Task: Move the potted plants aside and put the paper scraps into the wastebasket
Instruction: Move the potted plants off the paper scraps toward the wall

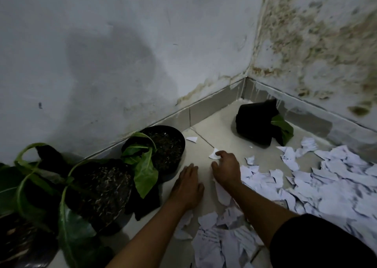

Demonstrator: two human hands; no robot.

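Round black plastic pots [165, 147] of dark soil and green leaves line the left wall. White torn paper scraps [326, 188] litter the tiled floor [216, 129]. Left hand [188, 188] rests flat; right hand [227, 168], fingers curled, touches one scrap [213, 154].

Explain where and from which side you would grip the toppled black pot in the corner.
Grip the toppled black pot round its side wall from above: it lies on its side, leaf spilling right, baseboard behind.
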